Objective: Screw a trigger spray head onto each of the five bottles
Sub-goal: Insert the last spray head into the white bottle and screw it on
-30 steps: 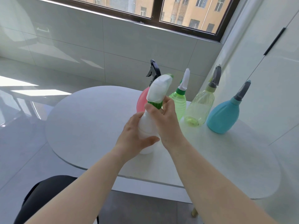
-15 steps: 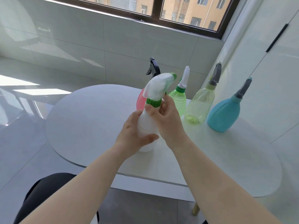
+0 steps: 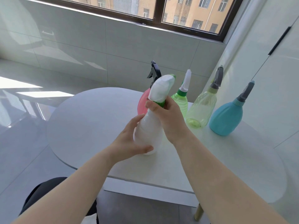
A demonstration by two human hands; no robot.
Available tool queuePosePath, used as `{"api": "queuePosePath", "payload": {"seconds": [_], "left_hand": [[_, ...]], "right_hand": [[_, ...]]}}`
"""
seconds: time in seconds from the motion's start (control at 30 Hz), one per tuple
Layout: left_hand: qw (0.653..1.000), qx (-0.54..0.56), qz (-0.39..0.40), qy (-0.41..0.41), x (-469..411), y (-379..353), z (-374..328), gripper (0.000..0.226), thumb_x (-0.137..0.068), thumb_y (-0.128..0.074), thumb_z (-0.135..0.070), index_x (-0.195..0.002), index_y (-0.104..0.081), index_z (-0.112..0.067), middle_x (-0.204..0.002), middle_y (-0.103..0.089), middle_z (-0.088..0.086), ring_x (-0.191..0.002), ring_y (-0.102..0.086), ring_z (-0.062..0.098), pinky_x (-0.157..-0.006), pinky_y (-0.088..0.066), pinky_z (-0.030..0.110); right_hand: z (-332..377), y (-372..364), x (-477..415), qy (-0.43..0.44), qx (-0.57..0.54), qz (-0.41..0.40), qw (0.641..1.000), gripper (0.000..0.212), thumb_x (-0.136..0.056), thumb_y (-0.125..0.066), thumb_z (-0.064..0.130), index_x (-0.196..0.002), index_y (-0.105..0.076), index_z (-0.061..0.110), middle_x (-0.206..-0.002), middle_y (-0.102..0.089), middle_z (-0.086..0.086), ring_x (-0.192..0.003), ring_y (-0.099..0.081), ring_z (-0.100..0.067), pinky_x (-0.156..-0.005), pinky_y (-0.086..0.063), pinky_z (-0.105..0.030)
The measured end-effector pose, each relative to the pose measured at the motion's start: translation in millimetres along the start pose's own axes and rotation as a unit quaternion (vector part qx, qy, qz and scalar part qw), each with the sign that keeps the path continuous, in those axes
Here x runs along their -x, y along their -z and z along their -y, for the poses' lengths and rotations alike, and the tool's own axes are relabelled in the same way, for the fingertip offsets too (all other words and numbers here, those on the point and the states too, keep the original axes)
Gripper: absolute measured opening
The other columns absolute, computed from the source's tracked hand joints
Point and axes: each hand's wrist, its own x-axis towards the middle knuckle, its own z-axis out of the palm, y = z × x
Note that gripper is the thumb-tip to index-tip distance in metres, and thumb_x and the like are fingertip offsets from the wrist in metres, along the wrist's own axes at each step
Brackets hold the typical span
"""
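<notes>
Right now my right hand (image 3: 169, 120) curls round the green collar (image 3: 161, 103) at the neck of the white bottle (image 3: 148, 126), pinching it just under the white trigger head (image 3: 161, 88). My left hand (image 3: 129, 141), lower and to the left, wraps the bottle's body, thumb lying across the front near its base, which sits on the pale round table (image 3: 89, 118). Just beyond my right hand stands a pink bottle (image 3: 143, 102) with a black trigger head (image 3: 154, 71), partly hidden. Rightward, in a row, stand a green bottle (image 3: 181, 101) with a white nozzle head (image 3: 186, 81), a clear yellowish bottle (image 3: 200, 109) with a grey head (image 3: 217, 78), and farthest out a blue bottle (image 3: 226, 117) with a second grey head (image 3: 246, 92). Whether my collar is fully tight, I cannot tell.
</notes>
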Motion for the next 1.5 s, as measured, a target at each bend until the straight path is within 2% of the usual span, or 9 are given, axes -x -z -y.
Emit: {"api": "queuePosePath", "payload": {"seconds": [0.13,0.27,0.5,0.77,0.9,1.0,1.13,1.3,1.5], "left_hand": [[1.000,0.002,-0.025,0.013,-1,-3,6,0.075,-0.057,-0.075,-0.029,-0.107,-0.026,-0.056,-0.107,-0.044,-0.028,-0.106,-0.043,0.007,-0.071,-0.033,0.003],[0.991,-0.024,-0.129,0.012,5,-16,6,0.075,-0.056,-0.079,-0.029,-0.109,-0.030,-0.050,-0.100,-0.038,-0.034,-0.101,-0.042,0.006,-0.076,-0.034,0.020],[0.999,-0.009,0.003,0.041,8,2,-4,0.075,-0.044,-0.076,-0.034,-0.098,-0.029,-0.056,-0.096,-0.046,-0.025,-0.085,-0.046,-0.010,-0.055,-0.039,0.003],[0.988,-0.025,-0.139,0.063,7,-29,8,0.087,-0.050,-0.079,-0.034,-0.115,-0.024,-0.048,-0.089,-0.038,-0.035,-0.085,-0.045,0.002,-0.059,-0.030,0.008],[0.999,-0.001,-0.024,0.045,6,-9,8,0.083,-0.045,-0.078,-0.035,-0.094,-0.020,-0.068,-0.100,-0.040,-0.033,-0.088,-0.041,-0.023,-0.063,-0.036,-0.001],[0.998,-0.021,0.007,0.057,5,-3,8,0.077,-0.047,-0.079,-0.035,-0.099,-0.026,-0.056,-0.097,-0.045,-0.029,-0.088,-0.045,-0.012,-0.062,-0.037,0.006],[0.996,-0.032,-0.044,0.066,5,-11,9,0.074,-0.054,-0.080,-0.031,-0.104,-0.027,-0.047,-0.090,-0.044,-0.029,-0.084,-0.046,-0.006,-0.062,-0.033,0.011],[0.994,-0.029,-0.070,0.076,7,-18,9,0.081,-0.054,-0.079,-0.029,-0.120,-0.032,-0.037,-0.098,-0.048,-0.016,-0.096,-0.046,0.013,-0.079,-0.036,0.027],[0.998,0.004,-0.023,0.054,9,-12,13,0.088,-0.059,-0.079,-0.029,-0.119,-0.019,-0.053,-0.106,-0.040,-0.031,-0.104,-0.042,0.005,-0.082,-0.032,0.020]], "right_hand": [[3,4,-4,-0.006,-0.022,0.083,0.996,0.013,-0.080,-0.059,0.008,-0.091,-0.056,0.014,-0.106,-0.049,-0.011,-0.086,-0.048,-0.017,-0.077,-0.041,-0.026],[0,-1,-3,0.010,0.024,0.027,0.999,0.013,-0.077,-0.062,0.009,-0.075,-0.054,0.019,-0.071,-0.052,0.002,-0.061,-0.048,-0.006,-0.059,-0.040,-0.016],[13,7,-5,-0.018,-0.031,0.155,0.987,0.008,-0.062,-0.060,0.011,-0.061,-0.056,0.018,-0.053,-0.058,0.010,-0.054,-0.055,-0.006,-0.055,-0.044,-0.018],[-2,-22,0,0.000,0.045,-0.102,0.994,0.008,-0.069,-0.066,0.013,-0.064,-0.062,0.010,-0.043,-0.049,0.011,-0.043,-0.043,-0.004,-0.045,-0.037,-0.013],[5,-1,-4,-0.013,-0.001,0.082,0.997,0.008,-0.062,-0.066,0.017,-0.061,-0.060,0.023,-0.067,-0.066,0.005,-0.063,-0.057,-0.010,-0.064,-0.046,-0.023],[8,7,-5,-0.012,-0.007,0.195,0.981,0.013,-0.066,-0.060,0.013,-0.065,-0.062,0.025,-0.071,-0.072,0.008,-0.062,-0.059,-0.007,-0.066,-0.049,-0.022],[2,-1,-4,0.021,-0.012,0.105,0.994,0.018,-0.063,-0.057,0.015,-0.051,-0.062,0.027,-0.059,-0.069,0.013,-0.064,-0.061,-0.001,-0.065,-0.048,-0.015],[-6,-13,0,0.045,0.006,-0.037,0.998,0.019,-0.075,-0.058,0.006,-0.064,-0.059,0.021,-0.051,-0.064,0.021,-0.054,-0.053,0.008,-0.051,-0.041,-0.006],[-2,-7,5,0.027,0.033,0.018,0.999,0.019,-0.074,-0.065,0.010,-0.070,-0.058,0.028,-0.070,-0.059,0.010,-0.056,-0.053,0.007,-0.055,-0.042,-0.007]]}}
